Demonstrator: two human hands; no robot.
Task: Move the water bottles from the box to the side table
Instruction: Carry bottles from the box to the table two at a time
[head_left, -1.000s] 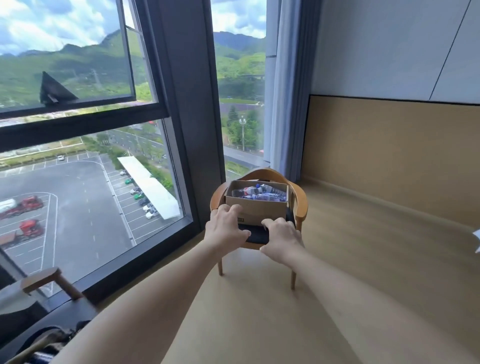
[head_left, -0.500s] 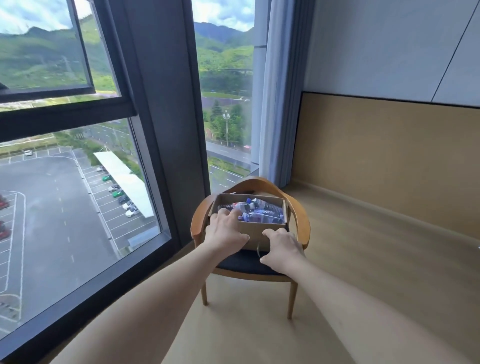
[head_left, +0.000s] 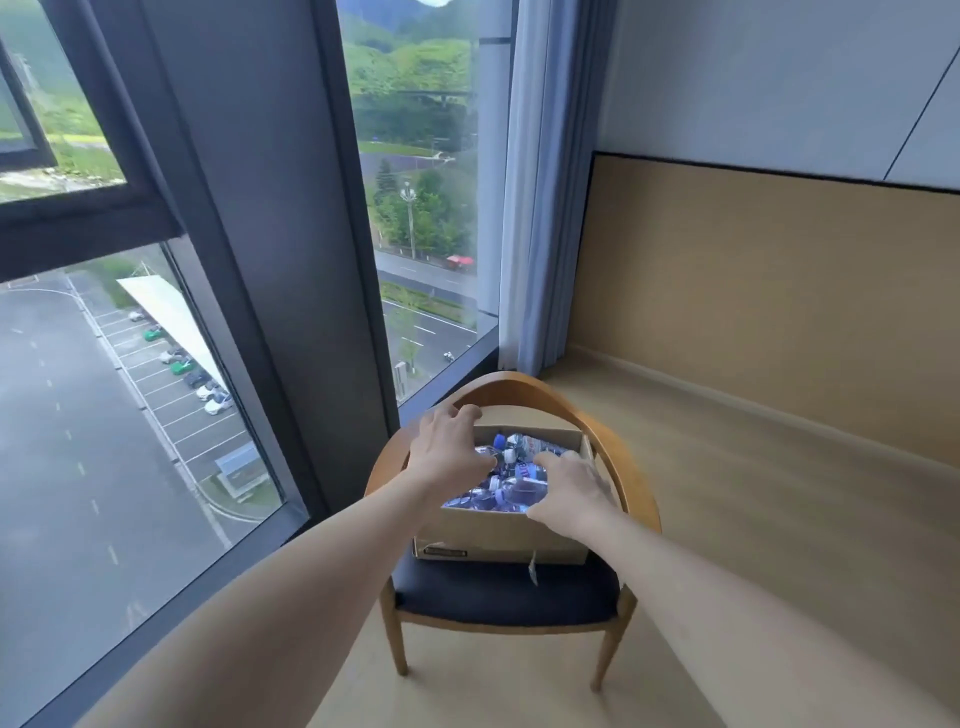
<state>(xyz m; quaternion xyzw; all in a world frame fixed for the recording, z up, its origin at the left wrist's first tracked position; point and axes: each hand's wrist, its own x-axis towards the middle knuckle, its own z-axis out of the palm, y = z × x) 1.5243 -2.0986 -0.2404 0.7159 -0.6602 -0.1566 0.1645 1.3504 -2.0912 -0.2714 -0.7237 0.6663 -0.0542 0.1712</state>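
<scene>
An open cardboard box (head_left: 498, 535) sits on the dark seat of a wooden armchair (head_left: 524, 387). Several clear water bottles (head_left: 514, 467) with blue caps and labels lie jumbled inside it. My left hand (head_left: 447, 449) hovers over the box's left half, fingers spread, palm down, just above the bottles. Over the right half, my right hand (head_left: 569, 488) is spread too, fingers resting on or just above a bottle; whether it touches is unclear. Neither hand has closed around anything. The side table is out of view.
The chair's dark seat (head_left: 504, 592) stands on light wood flooring close to a floor-to-ceiling window (head_left: 156, 364) on the left. A blue-grey curtain (head_left: 545, 208) hangs behind the chair. A tan wall panel (head_left: 779, 291) runs along the right.
I have come closer to the chair and now look down into the box. Both hands moved from the box's front edge to above the bottles inside.
</scene>
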